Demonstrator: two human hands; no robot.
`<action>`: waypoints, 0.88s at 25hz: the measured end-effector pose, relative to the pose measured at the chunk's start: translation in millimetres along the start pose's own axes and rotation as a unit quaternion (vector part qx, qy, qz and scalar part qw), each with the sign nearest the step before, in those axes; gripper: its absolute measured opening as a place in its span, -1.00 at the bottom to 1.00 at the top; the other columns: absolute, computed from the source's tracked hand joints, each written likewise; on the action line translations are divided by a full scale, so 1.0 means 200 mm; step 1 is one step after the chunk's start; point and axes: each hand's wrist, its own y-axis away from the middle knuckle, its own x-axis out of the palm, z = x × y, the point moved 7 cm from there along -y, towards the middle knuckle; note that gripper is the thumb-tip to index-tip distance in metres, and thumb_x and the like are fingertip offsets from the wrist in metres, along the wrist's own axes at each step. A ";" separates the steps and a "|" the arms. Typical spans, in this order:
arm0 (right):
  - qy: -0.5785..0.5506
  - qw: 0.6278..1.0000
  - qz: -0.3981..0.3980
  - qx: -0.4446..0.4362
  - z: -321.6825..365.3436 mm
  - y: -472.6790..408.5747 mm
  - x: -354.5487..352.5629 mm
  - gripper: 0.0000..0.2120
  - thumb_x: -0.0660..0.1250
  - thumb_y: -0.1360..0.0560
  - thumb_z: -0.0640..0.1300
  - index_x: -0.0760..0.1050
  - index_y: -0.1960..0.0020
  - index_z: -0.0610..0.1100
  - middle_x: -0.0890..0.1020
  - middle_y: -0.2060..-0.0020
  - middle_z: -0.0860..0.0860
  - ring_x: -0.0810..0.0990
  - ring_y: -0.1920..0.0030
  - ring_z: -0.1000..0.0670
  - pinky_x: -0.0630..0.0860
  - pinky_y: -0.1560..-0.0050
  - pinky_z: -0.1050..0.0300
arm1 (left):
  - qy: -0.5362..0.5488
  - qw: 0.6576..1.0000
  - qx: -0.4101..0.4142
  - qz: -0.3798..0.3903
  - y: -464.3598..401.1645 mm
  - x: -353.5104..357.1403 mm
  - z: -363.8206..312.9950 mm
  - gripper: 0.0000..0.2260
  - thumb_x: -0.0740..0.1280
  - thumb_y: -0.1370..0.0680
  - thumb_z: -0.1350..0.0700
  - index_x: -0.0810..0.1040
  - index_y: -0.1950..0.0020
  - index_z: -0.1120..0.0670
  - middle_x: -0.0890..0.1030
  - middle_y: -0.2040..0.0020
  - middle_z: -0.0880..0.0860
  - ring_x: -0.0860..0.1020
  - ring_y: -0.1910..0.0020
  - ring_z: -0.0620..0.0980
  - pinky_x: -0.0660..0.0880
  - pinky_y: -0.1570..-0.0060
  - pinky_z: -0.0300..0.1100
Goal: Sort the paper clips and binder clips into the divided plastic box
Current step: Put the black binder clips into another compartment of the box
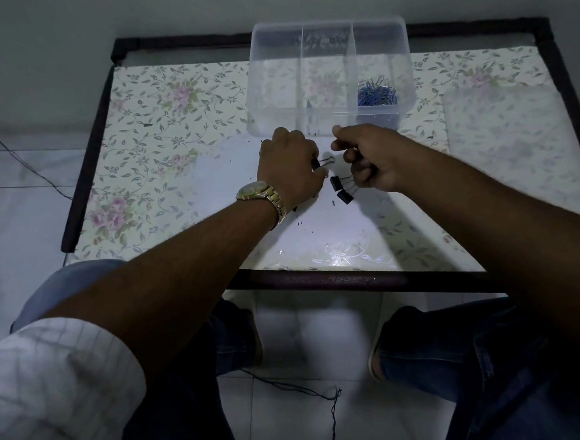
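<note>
A person sits at a floral-covered table (170,142), the left hand (287,166) with fingers curled around a small black binder clip (320,162). The right hand (368,156) is curled too, though what it grips cannot be told. Two more black binder clips (340,189) lie beside it, near the clear divided plastic box (274,81) holding blue paper clips (378,93) in its right compartment.

left hand (287,166) gripping binder clip (321,162) (black), box (329,26) beyond
</note>
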 end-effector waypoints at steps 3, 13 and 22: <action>-0.021 1.000 -0.009 0.000 -0.02 0.00 -0.01 -0.72 0.31 -0.67 0.07 0.55 0.06 -0.12 0.38 0.41 0.06 0.23 0.56 0.12 0.28 0.50 0.31 | 0.030 0.999 -0.013 -0.007 -0.02 0.00 0.02 -0.75 0.40 -0.50 -0.11 0.70 -0.03 0.02 0.66 -0.03 0.05 0.50 -0.19 0.16 0.45 -0.06 -0.01; -0.151 0.988 -0.037 0.004 -0.02 0.01 -0.03 -0.73 0.23 -0.69 0.06 0.50 0.00 -0.13 0.57 0.20 -0.11 0.57 0.28 -0.04 0.64 0.12 0.10 | 0.279 0.955 -0.035 -0.092 -0.02 -0.12 0.05 -0.92 0.44 -0.49 0.04 0.70 0.13 0.02 0.71 0.23 -0.10 0.66 0.17 -0.15 0.61 0.05 -0.15; -0.197 0.980 0.023 0.010 0.01 0.03 0.07 -0.63 0.19 -0.70 0.15 0.49 0.13 -0.08 0.48 0.35 0.02 0.45 0.45 0.08 0.34 0.48 0.29 | 0.407 0.901 -0.037 -0.148 0.00 -0.28 0.01 -0.95 0.43 -0.53 0.13 0.69 0.08 0.08 0.72 0.19 -0.07 0.65 0.22 -0.16 0.61 0.10 -0.24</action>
